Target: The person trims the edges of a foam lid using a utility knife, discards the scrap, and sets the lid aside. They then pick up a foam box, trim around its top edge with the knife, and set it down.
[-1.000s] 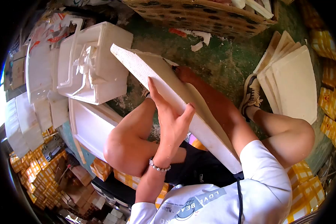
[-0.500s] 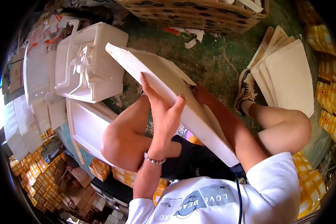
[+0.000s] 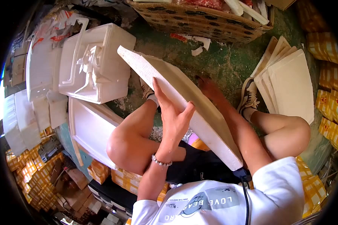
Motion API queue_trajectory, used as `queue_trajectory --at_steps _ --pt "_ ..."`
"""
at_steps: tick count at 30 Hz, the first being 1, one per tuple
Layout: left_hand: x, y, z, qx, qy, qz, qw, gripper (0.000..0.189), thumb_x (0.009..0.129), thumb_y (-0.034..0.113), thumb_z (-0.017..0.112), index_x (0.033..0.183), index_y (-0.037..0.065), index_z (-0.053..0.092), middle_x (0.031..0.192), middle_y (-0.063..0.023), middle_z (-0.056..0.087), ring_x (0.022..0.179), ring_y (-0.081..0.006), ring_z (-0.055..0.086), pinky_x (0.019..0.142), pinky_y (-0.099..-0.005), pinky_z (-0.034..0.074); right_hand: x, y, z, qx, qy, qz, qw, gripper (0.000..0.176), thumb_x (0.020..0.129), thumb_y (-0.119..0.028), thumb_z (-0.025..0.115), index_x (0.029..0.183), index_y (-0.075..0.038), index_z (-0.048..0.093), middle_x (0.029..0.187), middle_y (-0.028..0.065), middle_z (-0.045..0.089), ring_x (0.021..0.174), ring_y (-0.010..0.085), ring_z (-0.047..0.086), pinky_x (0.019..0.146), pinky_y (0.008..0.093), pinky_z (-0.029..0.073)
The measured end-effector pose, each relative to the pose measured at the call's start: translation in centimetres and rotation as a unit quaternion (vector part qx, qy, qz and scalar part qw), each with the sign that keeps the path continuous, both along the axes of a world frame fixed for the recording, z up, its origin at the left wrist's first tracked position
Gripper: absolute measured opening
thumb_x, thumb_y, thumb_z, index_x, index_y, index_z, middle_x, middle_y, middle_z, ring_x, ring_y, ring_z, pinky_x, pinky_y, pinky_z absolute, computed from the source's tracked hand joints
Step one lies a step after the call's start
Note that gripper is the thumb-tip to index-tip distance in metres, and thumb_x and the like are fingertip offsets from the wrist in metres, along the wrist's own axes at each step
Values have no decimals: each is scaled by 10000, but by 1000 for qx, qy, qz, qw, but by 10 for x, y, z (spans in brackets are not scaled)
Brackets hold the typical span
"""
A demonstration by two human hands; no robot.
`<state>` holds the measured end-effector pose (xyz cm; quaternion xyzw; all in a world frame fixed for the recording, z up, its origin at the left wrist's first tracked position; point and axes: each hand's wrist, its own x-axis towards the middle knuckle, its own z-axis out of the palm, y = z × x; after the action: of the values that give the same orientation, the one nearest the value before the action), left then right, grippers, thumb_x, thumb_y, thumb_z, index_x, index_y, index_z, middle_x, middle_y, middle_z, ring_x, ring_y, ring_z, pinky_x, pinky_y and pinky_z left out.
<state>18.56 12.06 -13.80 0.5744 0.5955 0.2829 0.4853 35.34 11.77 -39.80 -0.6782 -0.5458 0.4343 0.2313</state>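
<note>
My left hand (image 3: 175, 118), with a beaded bracelet (image 3: 162, 160) at its wrist, grips a white foam lid (image 3: 184, 98). The lid is held tilted above my lap, its index finger and thumb lying along the long pale edge. My right hand (image 3: 211, 90) is at the lid's far side, slightly apart from it. Its fingers are bent and in shadow; a small dark thing shows at their tips, too dim to name. The lid's long edge runs from upper left down to my lap.
Stacked foam sheets (image 3: 291, 80) lie beside my shoe (image 3: 248, 95). A white foam box (image 3: 118, 67) with scraps stands at left, another foam piece (image 3: 92, 125) below it. A cardboard box (image 3: 202, 22) is at the top. Yellow-checked packages (image 3: 328, 101) line the right.
My right hand has drawn back from the lid's far face to slightly beyond it. The whole view has shifted a little; my left hand keeps the same grip on the lid.
</note>
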Motion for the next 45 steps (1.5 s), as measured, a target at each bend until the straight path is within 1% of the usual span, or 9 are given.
queue_trajectory --at_steps 4,6,10,18,25,32,37,39,45 --pt "1 2 4 -22 -16 10 1000 1114 852 19 662 1647 166 -104 1577 -211 284 1262 -287 508 1029 -407 495 -42 78 -45 20 114 -21 993 411 1079 -313 396 1298 -34 604 1087 254 676 929 440 661 787 539 533" --pt "0 1 1 5 -18 0 1000 1118 849 24 662 1646 168 -110 1570 -219 293 1243 -284 522 1020 -405 499 -56 100 -33 -162 54 -18 985 511 1083 -429 406 1441 -98 558 947 159 704 658 237 636 590 435 517" --pt "3 3 8 -28 -45 28 998 1139 805 86 693 1638 101 -83 1571 -257 290 1276 -351 534 1031 -418 511 -76 117 -65 -190 141 -43 971 514 1077 -427 419 1454 -103 553 931 161 704 603 247 610 542 439 501" --pt "2 6 6 -33 -44 22 998 1119 836 11 647 1646 165 -109 1530 -203 346 1224 -258 515 1017 -388 492 -93 112 -107 79 25 54 995 445 1058 -323 387 1340 -61 611 1108 280 685 929 462 667 854 542 514" --pt "2 8 9 1 -2 20 1000 1154 792 40 673 1640 126 -104 1497 -249 387 1170 -324 584 971 -399 537 -99 147 -110 -86 5 136 987 429 1041 -265 369 1309 -41 618 1214 292 648 1058 466 639 908 553 500" --pt "-1 8 -3 14 -20 15 1000 1136 797 63 671 1644 120 -82 1549 -257 329 1248 -334 547 993 -405 526 -89 103 -217 106 -24 144 984 394 1005 -246 428 1257 -36 646 1190 267 668 1021 470 649 884 546 525" --pt "1 7 0 -21 -45 9 999 1101 843 21 647 1648 165 -89 1575 -184 280 1301 -284 468 1056 -404 469 -69 62 -137 75 -128 254 956 417 1002 -144 481 1367 25 591 1346 242 605 1109 412 642 932 503 553" --pt "-2 8 -6 21 -26 14 999 1142 801 66 678 1643 124 -91 1554 -257 334 1275 -326 530 1030 -408 499 -57 53 -105 -73 -82 242 964 391 1019 -135 466 1346 31 600 1298 245 627 1076 404 654 919 502 557" --pt "-1 5 -2 0 -19 15 1000 1089 859 10 656 1646 153 -84 1513 -183 369 1236 -254 499 1035 -349 457 -31 -3 -84 -75 -59 217 971 365 1069 -187 453 1315 35 607 1143 249 649 950 371 660 814 507 559"
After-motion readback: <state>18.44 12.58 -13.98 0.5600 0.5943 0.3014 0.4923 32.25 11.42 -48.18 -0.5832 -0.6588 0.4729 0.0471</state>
